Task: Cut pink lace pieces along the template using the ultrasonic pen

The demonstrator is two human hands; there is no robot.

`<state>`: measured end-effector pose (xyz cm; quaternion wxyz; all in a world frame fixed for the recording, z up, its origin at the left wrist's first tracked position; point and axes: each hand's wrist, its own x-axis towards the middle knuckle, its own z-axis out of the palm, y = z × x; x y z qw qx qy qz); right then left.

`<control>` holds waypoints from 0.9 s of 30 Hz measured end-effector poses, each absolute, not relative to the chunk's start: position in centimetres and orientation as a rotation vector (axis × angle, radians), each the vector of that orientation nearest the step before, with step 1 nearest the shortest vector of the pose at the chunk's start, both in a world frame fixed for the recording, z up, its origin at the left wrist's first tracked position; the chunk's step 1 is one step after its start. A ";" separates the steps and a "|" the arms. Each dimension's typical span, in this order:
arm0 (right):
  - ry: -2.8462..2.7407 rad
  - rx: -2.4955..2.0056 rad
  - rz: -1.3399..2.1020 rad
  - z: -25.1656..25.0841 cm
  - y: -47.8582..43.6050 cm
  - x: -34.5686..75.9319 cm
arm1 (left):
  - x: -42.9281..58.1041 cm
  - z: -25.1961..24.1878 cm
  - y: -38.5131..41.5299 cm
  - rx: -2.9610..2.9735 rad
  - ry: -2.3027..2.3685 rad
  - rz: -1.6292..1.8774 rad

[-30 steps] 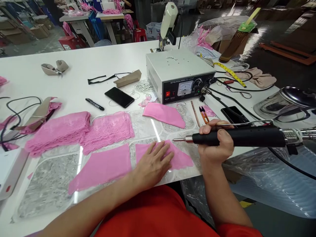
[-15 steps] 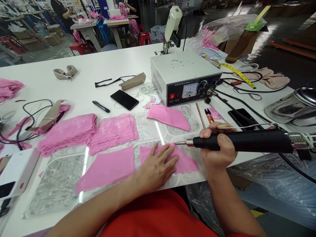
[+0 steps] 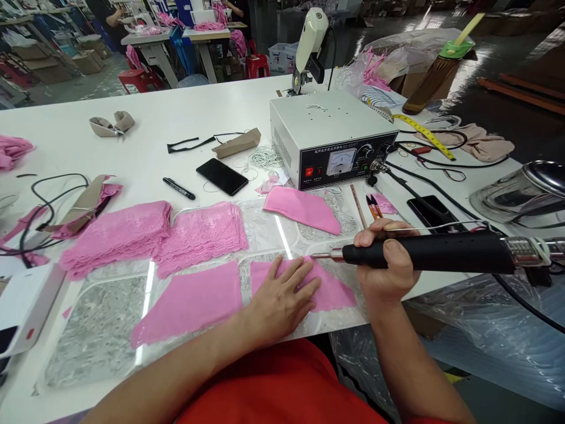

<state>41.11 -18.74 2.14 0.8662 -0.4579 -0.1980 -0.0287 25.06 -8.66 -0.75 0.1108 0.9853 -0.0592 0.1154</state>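
My left hand lies flat with fingers spread on a pink fabric piece, pressing it to the patterned mat. Wrapped in my right hand is a black ultrasonic welding handpiece, held level. Its thin metal tip reaches the upper edge of that fabric, close to my left fingertips; whether it touches cannot be made out. Left of my hand lies another flat pink piece. A thicker pink stack of cut pieces sits just above. Two folded pink lace piles rest to the upper left.
The grey ultrasonic generator box stands behind, cabled to the handpiece. Around it are a phone, a marker, a yellow tape measure and a glass jar. A white device sits at left. Co-workers are partly visible far back.
The view has shifted slightly. The handpiece and my right hand have moved a little to the left. My left hand stays on the fabric.
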 end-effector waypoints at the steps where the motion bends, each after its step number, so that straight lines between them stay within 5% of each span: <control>1: -0.415 -0.958 -0.060 2.1 -18.7 41.1 | 25.0 -0.8 -8.7 2.892 -0.171 0.336; 27: -0.375 -0.967 -0.066 2.6 -18.8 41.1 | 24.9 -0.9 -8.7 2.873 -0.125 0.300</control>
